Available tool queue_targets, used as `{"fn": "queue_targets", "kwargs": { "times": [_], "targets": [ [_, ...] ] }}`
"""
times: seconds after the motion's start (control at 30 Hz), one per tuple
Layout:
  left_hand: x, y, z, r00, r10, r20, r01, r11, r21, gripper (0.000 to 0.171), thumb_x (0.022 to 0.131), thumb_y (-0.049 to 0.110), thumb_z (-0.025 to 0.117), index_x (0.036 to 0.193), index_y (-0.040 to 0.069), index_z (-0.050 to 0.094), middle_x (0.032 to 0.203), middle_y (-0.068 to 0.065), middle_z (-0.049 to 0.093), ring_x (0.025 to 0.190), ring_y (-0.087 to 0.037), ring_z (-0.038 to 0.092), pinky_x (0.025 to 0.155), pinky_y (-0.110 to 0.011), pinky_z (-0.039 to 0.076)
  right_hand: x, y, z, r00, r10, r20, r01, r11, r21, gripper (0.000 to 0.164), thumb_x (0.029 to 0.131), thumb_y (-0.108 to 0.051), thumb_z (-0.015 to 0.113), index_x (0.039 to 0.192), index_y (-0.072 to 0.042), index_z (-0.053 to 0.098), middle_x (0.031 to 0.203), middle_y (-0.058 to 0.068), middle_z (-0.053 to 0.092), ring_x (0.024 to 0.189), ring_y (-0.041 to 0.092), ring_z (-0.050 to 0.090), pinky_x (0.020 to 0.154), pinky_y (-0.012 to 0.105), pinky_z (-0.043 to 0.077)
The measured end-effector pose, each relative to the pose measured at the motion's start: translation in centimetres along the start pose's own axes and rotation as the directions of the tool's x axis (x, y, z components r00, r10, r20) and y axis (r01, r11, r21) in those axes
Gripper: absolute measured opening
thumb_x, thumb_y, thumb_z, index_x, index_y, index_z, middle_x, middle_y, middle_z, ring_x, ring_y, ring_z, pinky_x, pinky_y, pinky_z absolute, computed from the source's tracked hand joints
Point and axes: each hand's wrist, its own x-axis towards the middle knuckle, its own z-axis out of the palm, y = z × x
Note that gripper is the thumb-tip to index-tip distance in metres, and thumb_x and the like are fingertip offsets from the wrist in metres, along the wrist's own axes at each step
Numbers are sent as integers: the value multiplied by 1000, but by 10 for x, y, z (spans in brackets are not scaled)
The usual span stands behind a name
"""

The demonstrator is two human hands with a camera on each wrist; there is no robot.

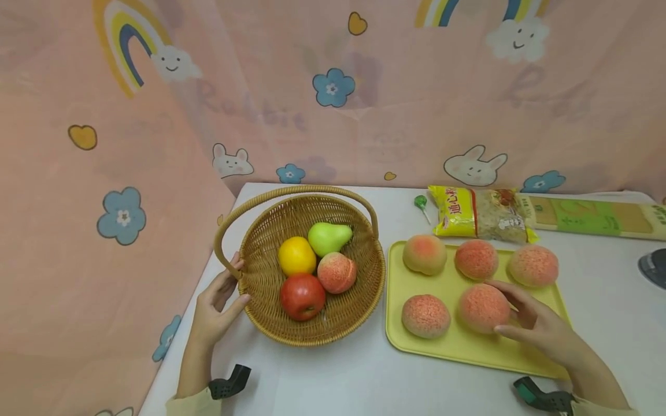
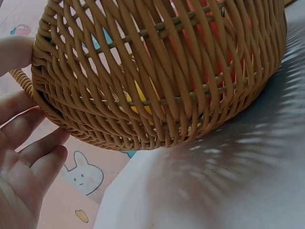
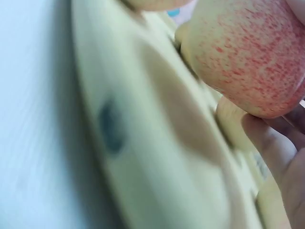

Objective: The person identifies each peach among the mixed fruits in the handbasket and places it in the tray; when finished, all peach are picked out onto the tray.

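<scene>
A wicker basket (image 1: 317, 332) with an arched handle holds a green pear (image 1: 329, 238), a yellow-orange fruit (image 1: 297, 257), a peach (image 1: 337, 273) and a red apple (image 1: 303, 297). At the foot of its handle, my left hand (image 1: 217, 304) grips the left rim between thumb and fingers; the left wrist view shows the fingertips against the woven side (image 2: 157, 71). Over the yellow tray (image 1: 468, 353), my right hand (image 1: 541, 323) holds a peach (image 1: 484, 308) between thumb and fingers. The right wrist view shows this speckled peach (image 3: 248, 57) raised above the tray surface.
Other peaches stay on the tray, one (image 1: 425, 316) left of the held one and a row (image 1: 476, 259) behind. Farther back lie a green lollipop (image 1: 421, 203), a yellow food bag (image 1: 478, 212) and a long flat pack (image 1: 593, 216). A dark object (image 1: 653, 267) sits far right.
</scene>
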Motion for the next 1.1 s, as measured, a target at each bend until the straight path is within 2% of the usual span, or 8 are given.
{"fn": "queue_targets", "kwargs": {
  "times": [0.27, 0.47, 0.6, 0.67, 0.73, 0.9, 0.97, 1.1],
  "targets": [
    [0, 2, 1, 1000, -13, -4, 13, 1000, 2, 60, 75, -20, 60, 133, -12, 45, 149, -25, 33, 137, -17, 38, 109, -20, 36, -10, 15, -8, 989, 106, 104, -118, 986, 116, 64, 90, 12, 49, 146, 4, 21, 142, -20, 39, 125, -12, 39, 96, 5, 38],
    [0, 1, 1, 1000, 3, -2, -3, 1000, 7, 59, 76, -19, 60, 132, -13, 45, 148, -27, 32, 137, -15, 40, 108, -19, 37, -16, 14, -18, 949, 249, 195, -281, 947, 156, 62, 94, 3, 49, 149, -3, 20, 138, -28, 42, 121, -18, 39, 94, 8, 42],
    [1, 1, 1, 1000, 10, 2, -10, 1000, 4, 58, 76, -19, 60, 132, -13, 44, 147, -29, 33, 136, -14, 40, 108, -19, 37, -18, 14, -21, 928, 273, 253, -317, 936, 155, 66, 94, 2, 49, 150, -4, 17, 140, -31, 38, 122, -20, 36, 95, 7, 40],
    [0, 1, 1, 1000, 7, 2, -7, 1000, 4, 58, 76, -19, 60, 132, -13, 45, 147, -28, 33, 136, -13, 40, 108, -19, 37, -17, 14, -21, 927, 249, 279, -301, 939, 163, 68, 93, 3, 49, 151, -5, 15, 145, -29, 35, 124, -20, 33, 97, 7, 39],
    [0, 1, 1, 1000, 6, 3, -6, 1000, 6, 59, 76, -19, 60, 132, -13, 45, 148, -27, 33, 136, -14, 40, 108, -20, 37, -15, 12, -21, 937, 204, 282, -257, 952, 167, 69, 92, 5, 49, 151, -5, 14, 149, -24, 32, 127, -18, 32, 97, 6, 37],
    [1, 0, 1, 1000, 12, 8, -12, 1000, 7, 59, 76, -20, 60, 132, -13, 44, 147, -28, 33, 136, -14, 40, 108, -20, 37, -10, -3, -21, 977, 81, 196, -101, 990, 93, 72, 88, 14, 50, 150, -1, 17, 156, -8, 27, 134, -13, 26, 100, 3, 31],
    [1, 0, 1, 1000, 21, 8, -21, 1000, 8, 59, 76, -20, 60, 132, -14, 44, 147, -30, 33, 136, -13, 40, 108, -20, 37, -6, -13, -20, 986, 72, 153, -80, 996, 49, 73, 86, 15, 52, 149, -2, 20, 155, -7, 28, 134, -14, 26, 100, 2, 29],
    [1, 0, 1, 999, 35, -3, -35, 999, 13, 59, 75, -21, 59, 132, -14, 45, 146, -31, 34, 135, -13, 42, 107, -20, 38, 8, -31, -16, 990, -3, 141, 0, 1000, 16, 74, 83, 18, 54, 148, 1, 22, 155, 0, 29, 137, -9, 26, 102, 3, 30]
  ]
}}
